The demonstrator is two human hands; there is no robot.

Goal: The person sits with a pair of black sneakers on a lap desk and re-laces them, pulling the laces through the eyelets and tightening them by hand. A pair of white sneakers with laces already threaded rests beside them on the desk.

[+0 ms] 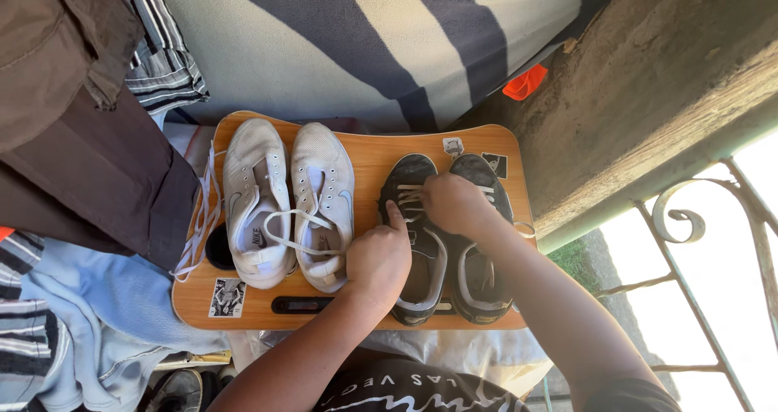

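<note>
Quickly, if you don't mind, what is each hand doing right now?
Left hand: loosely curled, forefinger pressing on the dark shoes, holding nothing.
Right hand: closed around the pale lace of the dark shoes.

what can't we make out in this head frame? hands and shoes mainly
- Head view: right hand covers the laces of the black shoes, so its grip and fingertips are hidden.
- Left hand hides the left black shoe's inner side; only the index finger shows touching it.
- Wooden tray: its top middle is hidden by the white shoes.
- Stickers on the tray: too small to tell.
</note>
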